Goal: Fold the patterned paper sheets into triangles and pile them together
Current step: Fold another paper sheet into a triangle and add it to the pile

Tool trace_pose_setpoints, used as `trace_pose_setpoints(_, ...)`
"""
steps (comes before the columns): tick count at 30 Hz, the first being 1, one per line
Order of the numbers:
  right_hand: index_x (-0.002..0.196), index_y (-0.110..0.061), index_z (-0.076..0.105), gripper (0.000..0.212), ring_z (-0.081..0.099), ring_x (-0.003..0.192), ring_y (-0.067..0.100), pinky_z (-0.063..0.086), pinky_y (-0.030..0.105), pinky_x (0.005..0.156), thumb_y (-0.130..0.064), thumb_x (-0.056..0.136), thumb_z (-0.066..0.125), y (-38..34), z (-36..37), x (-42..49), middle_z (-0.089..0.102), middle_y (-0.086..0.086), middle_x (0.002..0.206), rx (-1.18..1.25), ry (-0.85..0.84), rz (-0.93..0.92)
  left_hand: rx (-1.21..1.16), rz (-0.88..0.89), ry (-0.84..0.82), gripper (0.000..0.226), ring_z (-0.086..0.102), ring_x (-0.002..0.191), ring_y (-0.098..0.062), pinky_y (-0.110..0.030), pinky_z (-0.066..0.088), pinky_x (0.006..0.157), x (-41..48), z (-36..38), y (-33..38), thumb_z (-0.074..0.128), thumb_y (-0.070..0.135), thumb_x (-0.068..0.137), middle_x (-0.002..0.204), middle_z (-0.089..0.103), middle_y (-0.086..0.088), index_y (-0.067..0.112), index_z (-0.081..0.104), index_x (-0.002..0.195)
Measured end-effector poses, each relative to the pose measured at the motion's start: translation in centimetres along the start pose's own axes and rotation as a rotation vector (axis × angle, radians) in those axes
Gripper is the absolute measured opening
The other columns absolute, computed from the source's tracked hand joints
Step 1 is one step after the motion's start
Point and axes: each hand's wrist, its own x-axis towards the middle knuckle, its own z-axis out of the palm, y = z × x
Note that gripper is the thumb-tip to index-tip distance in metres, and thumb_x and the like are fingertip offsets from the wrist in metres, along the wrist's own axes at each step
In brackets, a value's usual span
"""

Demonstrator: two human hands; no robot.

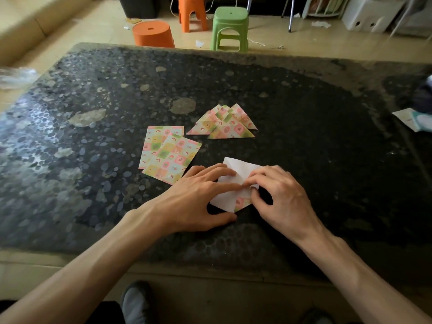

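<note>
Your left hand (198, 195) presses the sheet (236, 167) between your hands with straight fingers; your right hand (280, 195) pinches its folded corner. Ease either and the crease likely skews.

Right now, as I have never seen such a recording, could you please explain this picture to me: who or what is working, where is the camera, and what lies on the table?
There is no machine here: a person works with two bare hands. The single picture comes from a camera worn on the person's head, looking forward and down. The left hand presses with flat fingers on a half-folded sheet, white side up, while the right hand pinches its edge. On the dark table, at least two flat patterned sheets lie overlapping to the left, and a pile of folded triangles lies farther away. Plastic stools stand on the floor beyond.
</note>
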Motion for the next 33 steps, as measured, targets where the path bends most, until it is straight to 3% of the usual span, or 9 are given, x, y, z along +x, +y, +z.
trace_pose_setpoints(3, 0.107, -0.028, 0.075, 0.015, 0.055, 0.112, 0.001, 0.051, 0.028, 0.097, -0.024, 0.092, 0.072, 0.5, -0.6, 0.1, 0.065, -0.017, 0.111, 0.065, -0.040, -0.013, -0.016, 0.013, 0.022, 0.075, 0.028, 0.143, 0.000, -0.025, 0.020, 0.117, -0.1, 0.0, 0.1, 0.061, 0.075, 0.084, 0.158, 0.033, 0.019, 0.046, 0.041, 0.151)
trace_pose_setpoints(7, 0.106, -0.030, 0.073, 0.016, 0.057, 0.114, -0.001, 0.052, 0.030, 0.100, -0.023, 0.091, 0.074, 0.8, -1.1, -0.1, 0.067, -0.020, 0.111, 0.109, -0.052, 0.003, -0.014, 0.057, 0.076, 0.056, 0.040, 0.141, -0.001, -0.028, 0.031, 0.116, -0.1, -0.2, -0.2, 0.060, 0.063, 0.093, 0.150, 0.050, 0.019, 0.042, 0.053, 0.144)
trace_pose_setpoints(10, 0.102, -0.030, 0.074, 0.017, 0.061, 0.115, -0.002, 0.051, 0.029, 0.102, -0.017, 0.090, 0.071, 0.9, -1.4, -0.3, 0.069, -0.021, 0.110, 0.177, -0.034, 0.025, -0.039, 0.097, 0.114, 0.037, 0.047, 0.137, 0.000, -0.036, 0.041, 0.114, -0.1, -0.2, -0.2, 0.057, 0.057, 0.098, 0.139, 0.062, 0.018, 0.038, 0.069, 0.128)
trace_pose_setpoints(13, 0.101, -0.028, 0.078, 0.020, 0.059, 0.122, -0.005, 0.047, 0.026, 0.109, -0.015, 0.087, 0.072, 1.2, -1.9, -0.9, 0.071, -0.020, 0.119, 0.231, -0.065, 0.049, -0.051, 0.098, 0.141, 0.033, 0.054, 0.132, -0.001, -0.038, 0.049, 0.104, -0.2, 0.0, 0.0, 0.053, 0.051, 0.101, 0.131, 0.068, 0.017, 0.035, 0.075, 0.118)
trace_pose_setpoints(17, 0.109, -0.031, 0.078, 0.025, 0.048, 0.135, -0.008, 0.035, 0.018, 0.117, -0.029, 0.084, 0.077, 1.2, -2.3, -1.8, 0.064, -0.018, 0.136, 0.217, -0.169, 0.020, 0.007, 0.107, 0.151, 0.033, 0.058, 0.128, -0.004, -0.037, 0.052, 0.098, -0.2, 0.1, 0.2, 0.049, 0.050, 0.103, 0.129, 0.069, 0.013, 0.035, 0.076, 0.116)
trace_pose_setpoints(23, 0.096, -0.029, 0.078, 0.012, 0.054, 0.127, -0.001, 0.045, 0.024, 0.108, -0.038, 0.088, 0.075, 1.2, -2.2, -2.0, 0.067, -0.016, 0.124, 0.154, -0.104, -0.027, 0.031, 0.138, 0.210, 0.025, 0.067, 0.106, -0.009, -0.034, 0.053, 0.089, -0.3, 0.1, 0.9, 0.056, 0.039, 0.104, 0.113, 0.073, 0.010, 0.026, 0.077, 0.110)
trace_pose_setpoints(28, 0.098, -0.026, 0.077, 0.011, 0.055, 0.120, 0.001, 0.049, 0.027, 0.101, -0.034, 0.091, 0.074, 1.1, -2.0, -2.2, 0.067, -0.015, 0.117, 0.101, -0.100, -0.051, 0.035, 0.124, 0.271, 0.032, 0.069, 0.087, -0.018, -0.038, 0.054, 0.078, -0.2, 0.7, 1.8, 0.048, 0.038, 0.109, 0.098, 0.073, 0.005, 0.021, 0.076, 0.105)
trace_pose_setpoints(33, 0.097, -0.028, 0.078, 0.010, 0.055, 0.120, 0.001, 0.047, 0.025, 0.101, -0.036, 0.092, 0.073, 1.2, -2.0, -2.0, 0.066, -0.018, 0.117, 0.135, -0.107, -0.027, -0.103, 0.067, 0.225, 0.027, 0.065, 0.095, -0.007, -0.032, 0.054, 0.079, -0.1, 0.4, 1.7, 0.055, 0.047, 0.104, 0.102, 0.070, 0.013, 0.030, 0.075, 0.111)
